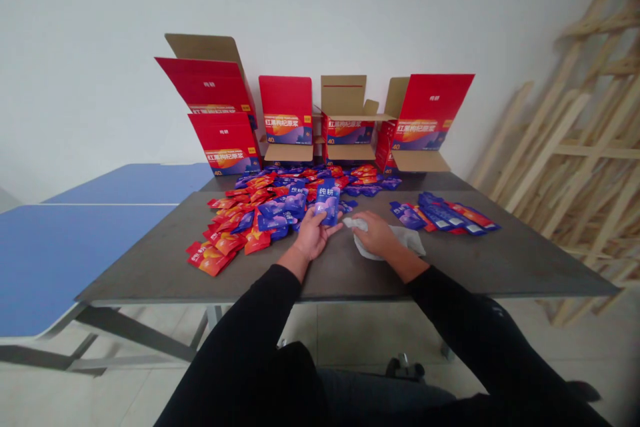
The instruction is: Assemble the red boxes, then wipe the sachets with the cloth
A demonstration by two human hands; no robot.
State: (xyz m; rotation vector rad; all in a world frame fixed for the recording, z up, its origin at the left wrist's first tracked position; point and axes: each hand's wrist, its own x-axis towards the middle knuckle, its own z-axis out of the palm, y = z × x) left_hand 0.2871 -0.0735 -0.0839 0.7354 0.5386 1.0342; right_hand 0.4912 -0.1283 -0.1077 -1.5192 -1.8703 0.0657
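Observation:
My left hand (312,237) holds up a purple-blue pouch (328,200) with white lettering, its thumb on the front and the other fingers behind or below. A white cloth (400,240) lies on the table, and my right hand (374,233) is closed on a bunched end of it, just right of the pouch. Left of and behind my left hand spreads a loose pile of red pouches (233,217) and purple ones. To the right of the cloth, a smaller group of purple and red pouches (443,212) lies in an overlapping row.
Open red cartons (287,110) stand along the back of the dark table (480,270) against the wall. A blue table-tennis table (100,233) adjoins on the left. Wooden frames (585,153) lean at the right.

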